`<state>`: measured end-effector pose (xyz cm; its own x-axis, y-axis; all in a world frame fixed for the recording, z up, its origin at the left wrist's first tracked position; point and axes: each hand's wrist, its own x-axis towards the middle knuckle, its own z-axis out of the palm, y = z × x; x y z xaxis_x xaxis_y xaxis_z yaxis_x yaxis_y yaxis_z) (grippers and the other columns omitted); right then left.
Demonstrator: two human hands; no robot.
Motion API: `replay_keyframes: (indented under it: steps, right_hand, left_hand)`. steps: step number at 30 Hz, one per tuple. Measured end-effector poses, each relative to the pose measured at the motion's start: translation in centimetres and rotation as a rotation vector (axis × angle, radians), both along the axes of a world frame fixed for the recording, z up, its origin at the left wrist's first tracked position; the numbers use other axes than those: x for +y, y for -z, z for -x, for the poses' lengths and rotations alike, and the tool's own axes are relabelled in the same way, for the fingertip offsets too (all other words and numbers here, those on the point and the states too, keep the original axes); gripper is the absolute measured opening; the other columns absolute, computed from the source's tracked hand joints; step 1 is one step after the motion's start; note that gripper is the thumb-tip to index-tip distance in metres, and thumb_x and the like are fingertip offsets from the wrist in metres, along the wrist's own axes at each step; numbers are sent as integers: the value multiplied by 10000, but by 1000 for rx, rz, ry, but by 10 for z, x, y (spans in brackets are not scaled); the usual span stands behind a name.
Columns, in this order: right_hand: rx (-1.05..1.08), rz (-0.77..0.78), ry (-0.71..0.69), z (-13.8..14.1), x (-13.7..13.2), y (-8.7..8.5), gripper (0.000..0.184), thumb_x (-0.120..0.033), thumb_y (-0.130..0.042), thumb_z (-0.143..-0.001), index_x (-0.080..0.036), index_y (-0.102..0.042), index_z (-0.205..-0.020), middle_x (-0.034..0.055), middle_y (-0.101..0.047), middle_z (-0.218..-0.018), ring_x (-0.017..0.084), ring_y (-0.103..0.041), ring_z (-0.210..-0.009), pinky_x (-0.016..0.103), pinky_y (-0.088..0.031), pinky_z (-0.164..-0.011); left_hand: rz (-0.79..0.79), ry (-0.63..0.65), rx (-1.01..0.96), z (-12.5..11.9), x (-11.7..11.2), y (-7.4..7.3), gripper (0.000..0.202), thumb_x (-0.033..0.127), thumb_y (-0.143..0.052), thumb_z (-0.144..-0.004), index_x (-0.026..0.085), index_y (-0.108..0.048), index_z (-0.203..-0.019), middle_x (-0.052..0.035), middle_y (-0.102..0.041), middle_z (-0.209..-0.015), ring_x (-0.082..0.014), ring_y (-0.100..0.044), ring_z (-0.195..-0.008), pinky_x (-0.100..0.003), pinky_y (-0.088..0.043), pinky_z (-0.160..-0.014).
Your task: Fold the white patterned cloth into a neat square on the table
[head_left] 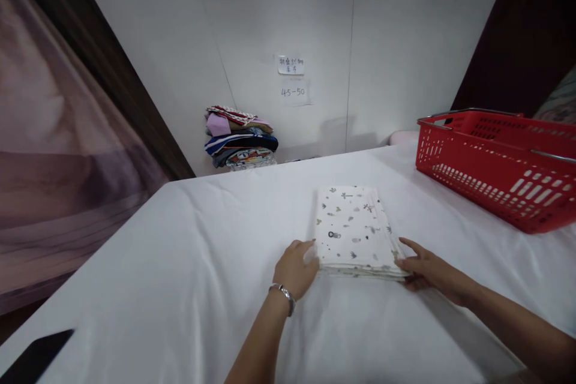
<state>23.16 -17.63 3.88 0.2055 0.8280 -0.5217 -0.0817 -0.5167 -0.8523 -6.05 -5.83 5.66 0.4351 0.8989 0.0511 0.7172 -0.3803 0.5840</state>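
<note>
A folded white cloth [353,229] printed with small dark figures lies flat on the white sheet [202,264]. My left hand [296,269], with a metal watch at the wrist, grips the cloth's near left corner, fingers curled around the edge. My right hand [423,265] holds the near right corner, fingers tucked under the folded layers and thumb on top. Both hands sit at the cloth's near edge.
A red plastic basket [499,171] with metal handles stands at the right on the sheet. A pile of folded colourful clothes [240,138] sits against the white wall at the back. Paper notes [291,78] hang on the wall. A dark flat object [36,355] lies at the lower left.
</note>
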Motion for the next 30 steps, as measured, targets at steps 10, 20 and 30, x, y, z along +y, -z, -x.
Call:
replay_keyframes:
  steps: [10,20,30]
  right_hand:
    - [-171,41,-106,-10,0,1,933,-486,-642,-686,-239,-109,-1412,62,-648,-827,207,-638,-657,325,-529,-585]
    - [-1129,-579,-370,15,85,-36,611,-538,-393,-830,-206,-357,-1342,75,-260,-1447,250,-241,-1313,412,-271,-1050]
    - [-1601,-440,-394,-15,180,48,661,-542,-335,-827,-57,-442,-1263,208,-366,-1367,339,-289,-1272,489,-219,-1022]
  left_hand:
    - [-14,246,142,-51,25,19,594,461,-450,-793,218,-377,-1330,-48,-214,-1458,-256,-115,-1352,-461,-196,-1081]
    - [13,229,261,-48,20,22,616,503,-319,-829,248,-252,-1386,29,-64,-1482,-217,10,-1363,-469,-102,-1097]
    - [34,227,265,-45,18,24,612,495,-325,-827,270,-233,-1388,26,-70,-1483,-222,-19,-1363,-495,-111,-1085]
